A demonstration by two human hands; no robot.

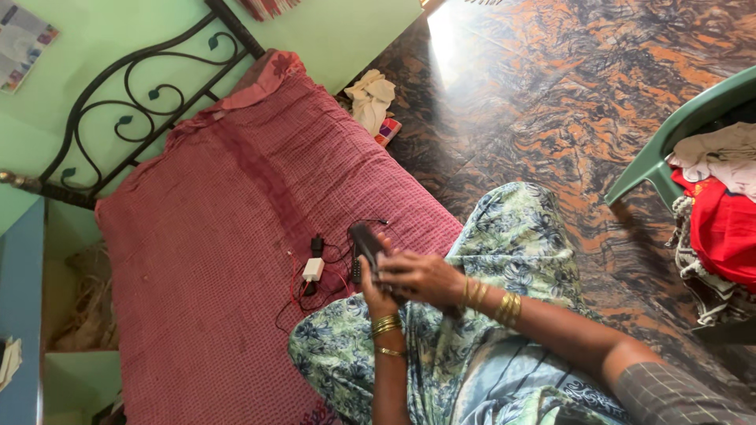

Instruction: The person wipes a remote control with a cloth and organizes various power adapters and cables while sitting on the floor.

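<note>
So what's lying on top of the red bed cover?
On the red bed cover lie a small white adapter, a black plug and thin red and black wires. The person's legs in flowered cloth hide the cover beneath them.

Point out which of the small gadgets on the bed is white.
The white adapter, lying loose on the red bedspread among thin wires. The black remote-like device is held in both hands.

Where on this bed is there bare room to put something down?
The maroon checked bedspread is bare from the black iron headboard down its middle and along the wall side. It is crowded near the hands, where the white adapter with red and black wires lies beside the dark remote.
</note>
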